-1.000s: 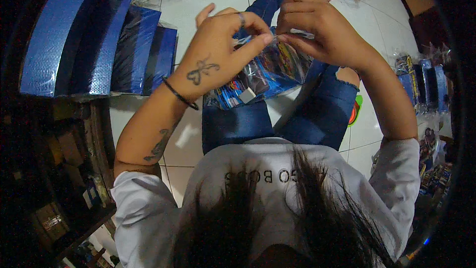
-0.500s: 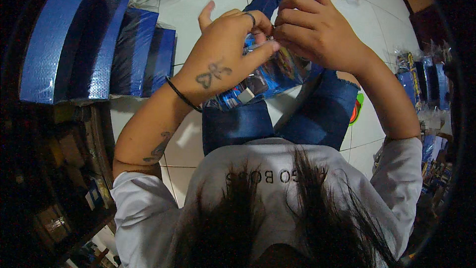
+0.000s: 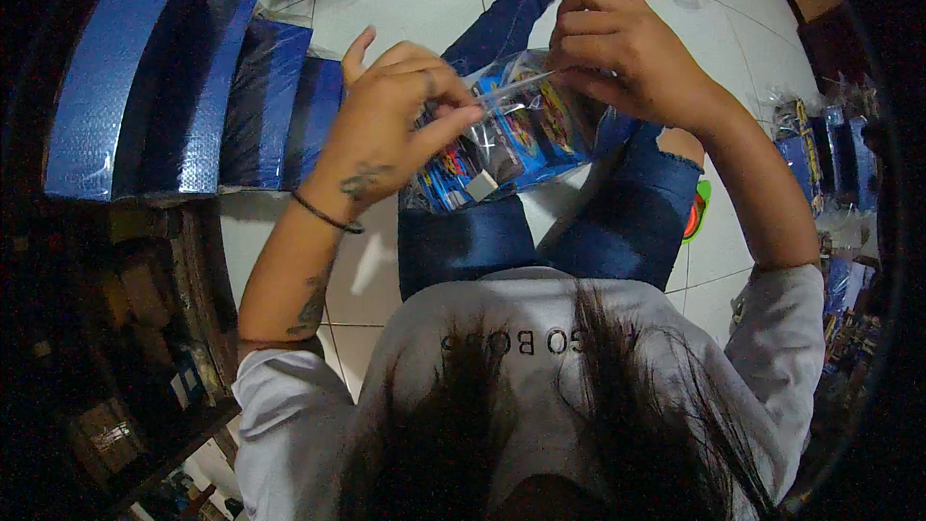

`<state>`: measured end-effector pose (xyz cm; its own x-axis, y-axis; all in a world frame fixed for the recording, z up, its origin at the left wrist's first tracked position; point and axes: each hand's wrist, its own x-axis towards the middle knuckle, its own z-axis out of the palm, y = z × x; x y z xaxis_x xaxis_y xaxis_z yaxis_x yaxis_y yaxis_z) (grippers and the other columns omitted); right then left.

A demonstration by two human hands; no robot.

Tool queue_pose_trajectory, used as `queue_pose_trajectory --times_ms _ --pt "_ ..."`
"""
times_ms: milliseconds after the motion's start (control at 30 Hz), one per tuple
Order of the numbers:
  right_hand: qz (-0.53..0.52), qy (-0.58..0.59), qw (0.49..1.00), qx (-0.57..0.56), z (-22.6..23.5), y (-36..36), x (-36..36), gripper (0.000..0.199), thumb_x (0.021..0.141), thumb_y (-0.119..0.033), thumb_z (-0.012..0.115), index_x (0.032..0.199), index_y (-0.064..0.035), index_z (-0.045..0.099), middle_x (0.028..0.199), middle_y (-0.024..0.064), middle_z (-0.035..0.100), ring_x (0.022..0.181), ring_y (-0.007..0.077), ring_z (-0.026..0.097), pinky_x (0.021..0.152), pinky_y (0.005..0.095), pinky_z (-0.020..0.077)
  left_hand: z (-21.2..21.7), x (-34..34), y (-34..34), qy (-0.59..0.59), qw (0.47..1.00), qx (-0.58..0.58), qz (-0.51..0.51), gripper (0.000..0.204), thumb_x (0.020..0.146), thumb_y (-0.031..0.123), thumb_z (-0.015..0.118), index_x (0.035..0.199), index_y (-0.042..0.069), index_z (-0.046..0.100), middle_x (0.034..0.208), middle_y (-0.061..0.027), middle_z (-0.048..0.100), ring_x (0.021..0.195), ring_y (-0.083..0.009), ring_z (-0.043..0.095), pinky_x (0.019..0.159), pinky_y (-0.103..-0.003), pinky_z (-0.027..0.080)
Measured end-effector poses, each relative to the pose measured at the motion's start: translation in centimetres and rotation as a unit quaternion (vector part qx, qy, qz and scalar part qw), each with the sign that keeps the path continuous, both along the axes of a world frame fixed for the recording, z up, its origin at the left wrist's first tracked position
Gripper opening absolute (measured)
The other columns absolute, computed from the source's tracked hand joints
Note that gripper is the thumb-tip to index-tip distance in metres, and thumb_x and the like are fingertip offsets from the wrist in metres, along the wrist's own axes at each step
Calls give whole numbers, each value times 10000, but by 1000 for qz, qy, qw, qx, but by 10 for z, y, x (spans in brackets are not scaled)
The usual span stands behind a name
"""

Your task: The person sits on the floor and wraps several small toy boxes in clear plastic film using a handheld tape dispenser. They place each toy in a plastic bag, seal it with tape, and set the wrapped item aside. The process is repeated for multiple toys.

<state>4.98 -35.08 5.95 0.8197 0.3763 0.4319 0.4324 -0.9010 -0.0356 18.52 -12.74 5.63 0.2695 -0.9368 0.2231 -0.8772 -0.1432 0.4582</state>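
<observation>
Two hands hold one clear plastic bag up over the person's lap, above the blue jeans. The left hand is pinched on the bag's left upper edge, thumb pressed against the bent fingers, with the little finger sticking up free. The right hand is curled tight on the bag's top right edge, fingers folded over it. Between the two hands the top of the bag runs as a taut, pale line. Inside the bag lie colourful carded packs, mostly blue with red and yellow print, and a small pale square shows near the lower end. The bag's bottom hangs just above the left thigh.

A thin dark bracelet circles the left wrist. The person sits on a white tiled floor with legs stretched forward; the jeans have a tear at the right knee. To the left, several blue glossy boxes stand side by side on the floor, well apart from the hands. More bagged packs lie along the right edge, and others at the top beyond the feet.
</observation>
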Motion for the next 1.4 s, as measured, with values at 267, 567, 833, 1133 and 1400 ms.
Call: queue_pose_trajectory --times_ms 267,567,833,1133,1400 --pt "24 46 998 29 10 1 2 121 726 -171 704 815 -101 661 874 35 614 982 245 532 919 429 366 -13 -14 -16 0 990 -140 -34 151 832 243 678 923 124 659 900 -20 648 973 -187 606 1095 -514 177" --pt "-23 -107 991 -78 -8 8 0 251 727 -230 658 954 -124 640 998 7 588 1023 216 541 945 433 371 -26 15 -44 501 860 81 -60 314 922 276 574 1018 -15 644 929 -56 664 849 -110 590 769 -235 463" --pt "7 -48 996 -73 -18 -3 -1 214 714 -204 660 891 -96 608 943 22 575 1007 219 541 939 424 382 -21 -6 -32 23 996 -72 -40 216 864 280 653 955 84 651 895 -23 643 930 -175 596 1055 -447 264" --pt "-32 32 999 -8 29 -12 -11 250 699 -114 739 911 -101 609 946 45 581 1008 254 531 876 406 365 -41 -16 -31 -21 982 -188 -15 103 804 242 699 821 141 692 827 21 646 949 -172 574 1065 -534 112" --pt "20 -5 1000 -22 -10 -1 0 186 725 -184 694 868 -92 621 890 29 590 987 231 532 890 412 384 -10 -1 13 -19 999 -30 40 116 774 263 725 807 158 688 806 27 642 898 -166 595 1072 -474 145"
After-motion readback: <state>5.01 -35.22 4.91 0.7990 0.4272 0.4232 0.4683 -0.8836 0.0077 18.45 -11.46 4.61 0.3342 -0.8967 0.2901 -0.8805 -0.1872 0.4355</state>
